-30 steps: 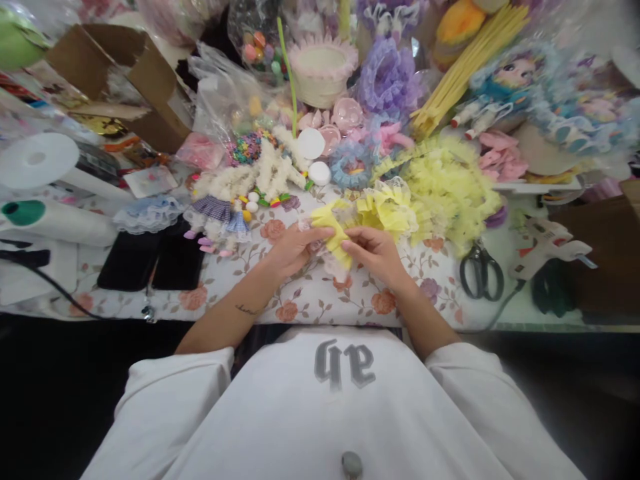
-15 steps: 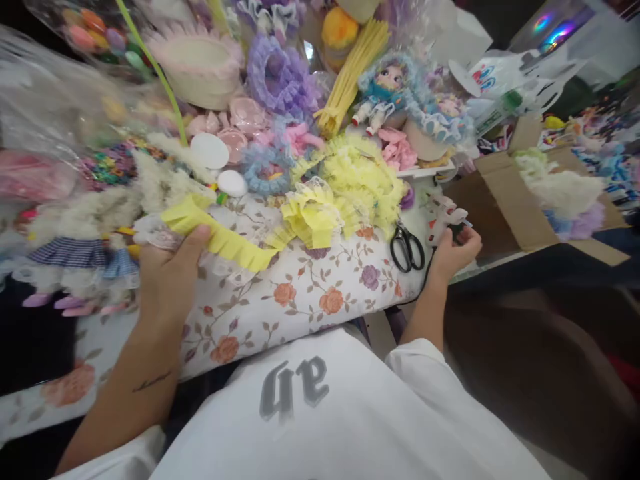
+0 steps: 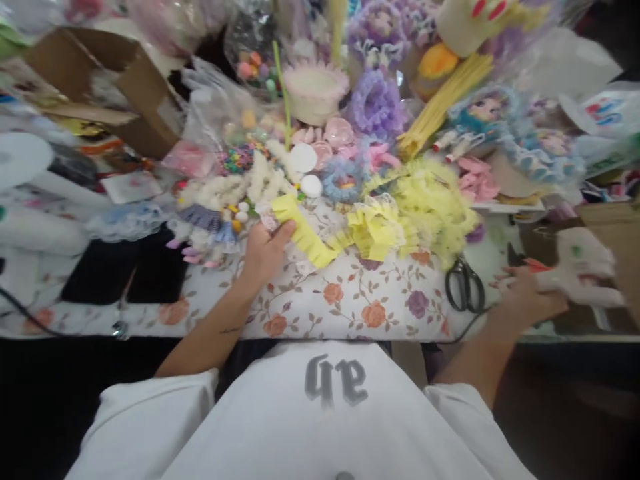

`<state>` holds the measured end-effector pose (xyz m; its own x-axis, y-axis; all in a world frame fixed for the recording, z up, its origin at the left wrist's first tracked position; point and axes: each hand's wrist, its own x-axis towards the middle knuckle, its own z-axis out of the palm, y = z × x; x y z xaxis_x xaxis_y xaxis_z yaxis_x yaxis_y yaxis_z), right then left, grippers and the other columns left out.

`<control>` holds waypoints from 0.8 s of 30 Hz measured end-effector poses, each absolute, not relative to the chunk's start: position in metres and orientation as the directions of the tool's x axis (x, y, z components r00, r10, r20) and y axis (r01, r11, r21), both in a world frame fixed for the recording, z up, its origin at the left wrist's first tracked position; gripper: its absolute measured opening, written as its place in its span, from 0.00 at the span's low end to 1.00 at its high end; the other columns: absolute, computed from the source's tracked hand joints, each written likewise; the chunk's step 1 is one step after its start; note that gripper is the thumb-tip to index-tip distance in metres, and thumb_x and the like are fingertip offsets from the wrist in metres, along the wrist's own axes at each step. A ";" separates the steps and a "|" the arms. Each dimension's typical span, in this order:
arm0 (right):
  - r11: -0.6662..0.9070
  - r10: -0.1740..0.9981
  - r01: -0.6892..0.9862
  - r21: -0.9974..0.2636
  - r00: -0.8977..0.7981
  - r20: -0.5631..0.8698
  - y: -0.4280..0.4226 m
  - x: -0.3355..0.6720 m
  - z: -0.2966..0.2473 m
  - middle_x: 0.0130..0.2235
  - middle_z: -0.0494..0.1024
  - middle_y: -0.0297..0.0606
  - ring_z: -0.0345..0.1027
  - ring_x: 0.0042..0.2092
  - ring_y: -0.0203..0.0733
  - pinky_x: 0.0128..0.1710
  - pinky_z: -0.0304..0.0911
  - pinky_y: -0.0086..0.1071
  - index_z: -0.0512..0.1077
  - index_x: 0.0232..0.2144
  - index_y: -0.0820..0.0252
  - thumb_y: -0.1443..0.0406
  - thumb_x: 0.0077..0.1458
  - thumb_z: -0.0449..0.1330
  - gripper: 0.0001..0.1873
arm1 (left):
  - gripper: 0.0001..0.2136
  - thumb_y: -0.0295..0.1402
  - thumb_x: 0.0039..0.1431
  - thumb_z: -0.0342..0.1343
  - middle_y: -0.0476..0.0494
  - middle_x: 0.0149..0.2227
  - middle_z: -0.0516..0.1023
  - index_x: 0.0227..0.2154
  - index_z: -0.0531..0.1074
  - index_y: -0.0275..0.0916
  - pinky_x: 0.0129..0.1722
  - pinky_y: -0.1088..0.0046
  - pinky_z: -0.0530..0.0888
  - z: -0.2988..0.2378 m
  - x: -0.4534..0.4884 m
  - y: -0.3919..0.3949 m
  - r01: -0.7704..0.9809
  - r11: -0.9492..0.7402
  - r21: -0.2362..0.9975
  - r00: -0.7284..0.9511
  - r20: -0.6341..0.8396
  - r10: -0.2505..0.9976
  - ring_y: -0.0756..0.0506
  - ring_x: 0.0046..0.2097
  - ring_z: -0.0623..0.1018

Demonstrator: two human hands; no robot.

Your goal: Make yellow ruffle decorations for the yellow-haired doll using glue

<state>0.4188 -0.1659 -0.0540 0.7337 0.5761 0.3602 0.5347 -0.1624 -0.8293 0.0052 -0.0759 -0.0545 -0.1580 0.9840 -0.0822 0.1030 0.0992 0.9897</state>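
My left hand [image 3: 263, 250] pinches one end of a yellow pleated ribbon [image 3: 313, 241] against the flowered tablecloth [image 3: 350, 307]. The ribbon runs right into a heap of yellow frilled lace [image 3: 430, 207]. My right hand [image 3: 525, 297] is out at the table's right edge, blurred, closed around the handle of a white glue gun [image 3: 580, 267]. Black scissors [image 3: 465, 287] lie just left of that hand.
The back of the table is crowded with dolls [image 3: 480, 117], purple and pink lace rosettes [image 3: 375, 103], a cream basket [image 3: 315, 90], plastic bags and a cardboard box [image 3: 105, 87]. Two black phones [image 3: 130, 270] lie at the left. A cable [image 3: 30, 317] trails off the front edge.
My right hand left the ribbon, reached right past the scissors and took hold of the glue gun. My left hand kept the ribbon end. The head swung right, then back.
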 end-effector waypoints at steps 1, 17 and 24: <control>-0.058 0.486 0.479 -0.876 0.780 0.395 -0.166 0.399 -0.048 0.31 0.76 0.39 0.72 0.29 0.55 0.27 0.66 0.52 0.73 0.38 0.43 0.60 0.52 0.57 0.10 | 0.09 0.39 0.55 0.64 0.52 0.23 0.72 0.32 0.77 0.39 0.24 0.74 0.68 -0.056 0.005 -0.075 0.085 0.093 0.992 -0.165 -0.078 0.983 0.50 0.25 0.69; -0.217 0.969 -0.014 -0.976 -0.120 -0.214 -0.148 0.211 -0.051 0.20 0.73 0.30 0.62 0.20 0.35 0.18 0.59 0.30 0.78 0.36 0.57 0.57 0.52 0.66 0.11 | 0.12 0.43 0.57 0.63 0.45 0.34 0.79 0.35 0.78 0.39 0.42 0.70 0.75 -0.064 0.005 -0.082 0.102 -0.067 0.993 -0.253 0.091 0.963 0.44 0.38 0.78; -0.175 0.978 0.023 -0.984 -0.112 -0.176 -0.151 0.204 -0.061 0.20 0.73 0.31 0.62 0.19 0.35 0.18 0.58 0.30 0.76 0.33 0.57 0.54 0.56 0.63 0.13 | 0.10 0.40 0.58 0.63 0.46 0.28 0.73 0.26 0.72 0.41 0.48 0.69 0.68 -0.059 0.004 -0.087 0.344 -0.111 0.933 -0.261 0.208 0.943 0.42 0.39 0.73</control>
<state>0.2036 -0.1508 -0.0613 -0.1117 0.9779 -0.1765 0.0235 -0.1750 -0.9843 0.0043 -0.0870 -0.0593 -0.2607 0.9427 0.2083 0.3436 -0.1110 0.9325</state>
